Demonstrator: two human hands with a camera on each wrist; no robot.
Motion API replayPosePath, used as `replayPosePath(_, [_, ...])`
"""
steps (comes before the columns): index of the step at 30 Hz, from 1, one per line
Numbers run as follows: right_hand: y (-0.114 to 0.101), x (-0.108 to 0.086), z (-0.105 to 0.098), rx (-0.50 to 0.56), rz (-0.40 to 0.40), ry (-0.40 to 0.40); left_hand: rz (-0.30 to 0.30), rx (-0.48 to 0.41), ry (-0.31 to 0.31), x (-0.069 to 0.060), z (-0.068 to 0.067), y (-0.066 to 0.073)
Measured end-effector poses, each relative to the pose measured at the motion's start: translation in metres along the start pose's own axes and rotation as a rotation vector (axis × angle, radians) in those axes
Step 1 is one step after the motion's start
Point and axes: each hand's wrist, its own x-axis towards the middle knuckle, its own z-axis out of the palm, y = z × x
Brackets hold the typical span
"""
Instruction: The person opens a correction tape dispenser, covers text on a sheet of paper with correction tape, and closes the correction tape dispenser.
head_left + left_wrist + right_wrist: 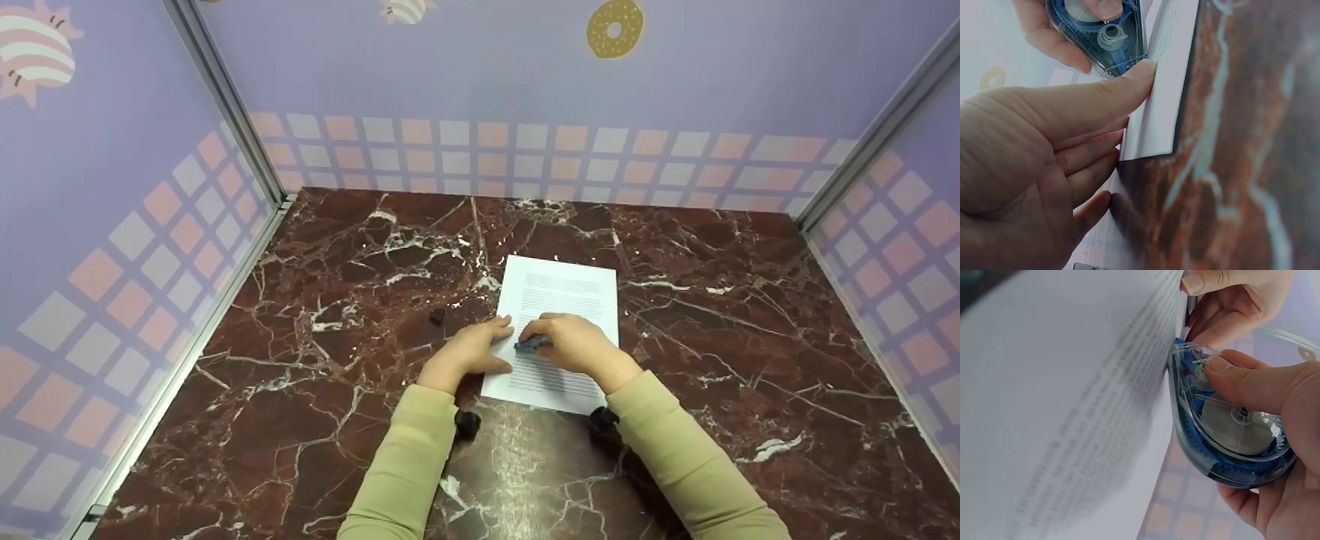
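A printed sheet of paper (pixel 559 292) lies on the marble-patterned table. My right hand (pixel 574 343) grips a clear and blue correction tape (pixel 1230 419) between thumb and fingers. Its tip touches the page near the left ends of the printed lines. At the paper's left edge my left hand (pixel 474 349) presses down with thumb and fingers spread and fairly straight. In the left wrist view that thumb (pixel 1100 101) lies on the sheet close beside the correction tape's tip.
A small dark piece (pixel 437 316) lies on the table (pixel 300 420) left of the paper. Purple panels with pastel squares (pixel 457 161) stand at the back and both sides. Black wrist devices (pixel 466 425) sit under both forearms.
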Motion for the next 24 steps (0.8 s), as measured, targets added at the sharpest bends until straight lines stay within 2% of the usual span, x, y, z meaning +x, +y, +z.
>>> replayPosePath(6, [-0.0053,0.0034,-0.0044,-0.047,-0.012,-0.041,0.001,0.001,0.002,0.0003,0.0009,-0.0014])
replayPosePath(14, [-0.0064,0.0042,-0.0078,-0.099,-0.042,-0.052,0.014,0.002,0.005,-0.0011,-0.0005,-0.0019])
replayPosePath(24, [-0.0052,0.0054,-0.0083,-0.122,-0.035,-0.075,0.016,-0.002,-0.003,-0.0020,-0.0009,-0.0018])
